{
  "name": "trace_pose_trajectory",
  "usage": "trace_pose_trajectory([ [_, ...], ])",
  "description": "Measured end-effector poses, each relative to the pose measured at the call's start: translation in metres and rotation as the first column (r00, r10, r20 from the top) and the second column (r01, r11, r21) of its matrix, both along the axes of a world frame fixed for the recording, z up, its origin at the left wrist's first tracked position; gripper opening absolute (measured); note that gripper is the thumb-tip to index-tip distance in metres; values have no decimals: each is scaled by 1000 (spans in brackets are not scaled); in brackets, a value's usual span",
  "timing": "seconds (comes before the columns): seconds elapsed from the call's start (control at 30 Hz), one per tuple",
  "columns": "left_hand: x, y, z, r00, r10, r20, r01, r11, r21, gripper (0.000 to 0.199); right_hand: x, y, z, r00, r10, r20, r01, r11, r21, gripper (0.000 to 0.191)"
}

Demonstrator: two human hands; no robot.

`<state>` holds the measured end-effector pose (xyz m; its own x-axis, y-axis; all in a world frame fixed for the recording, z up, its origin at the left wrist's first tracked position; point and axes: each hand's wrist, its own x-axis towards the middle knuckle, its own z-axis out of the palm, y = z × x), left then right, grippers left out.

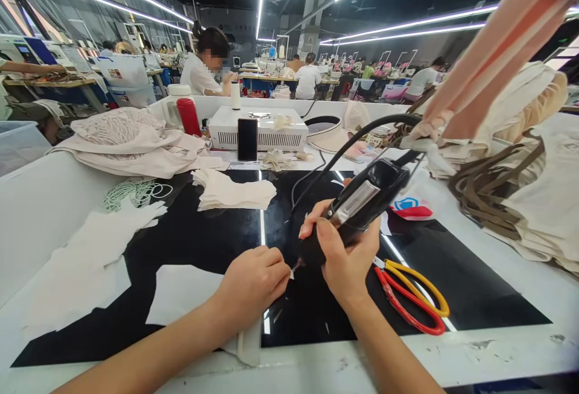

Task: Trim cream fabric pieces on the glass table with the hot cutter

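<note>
My right hand [348, 243] is wrapped round a black corded handheld power tool [362, 201], its narrow metal tip pointing down and left. Close to that tip, my left hand [256, 285] is closed in a pinch on white fabric [292, 274], of which only a small edge shows past the fingertips. A flat white fabric piece [181, 291] lies partly under my left wrist, and a pale strip [248, 346] hangs toward the table's front edge. Whether these join the pinched edge is hidden. Scissors [411, 297] with red and yellow handles lie right of my right hand.
A black glossy board [217, 234] covers the white table. On it lie a fabric stack [235, 192] and, left, more white pieces [85, 255] beside green cord [136, 192]. Behind stand a white box [221, 131], phone [247, 139] and red bottle [188, 116]. Fabric heaps [543, 201] fill the right.
</note>
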<state>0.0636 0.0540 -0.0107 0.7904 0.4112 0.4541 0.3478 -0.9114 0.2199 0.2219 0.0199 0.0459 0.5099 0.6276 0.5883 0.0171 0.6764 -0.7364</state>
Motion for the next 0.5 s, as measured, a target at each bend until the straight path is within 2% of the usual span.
trace_pose_trajectory([
  [0.23, 2, -2, -2, 999, -19, -42, 21, 999, 47, 25, 1, 1, 1, 1000, 15, -6, -15, 1000, -8, 36],
  [0.5, 2, -4, -1, 1000, -26, -15, 27, 996, 82, 31, 0, 0, 3, 1000, 3, -12, -3, 1000, -3, 35],
])
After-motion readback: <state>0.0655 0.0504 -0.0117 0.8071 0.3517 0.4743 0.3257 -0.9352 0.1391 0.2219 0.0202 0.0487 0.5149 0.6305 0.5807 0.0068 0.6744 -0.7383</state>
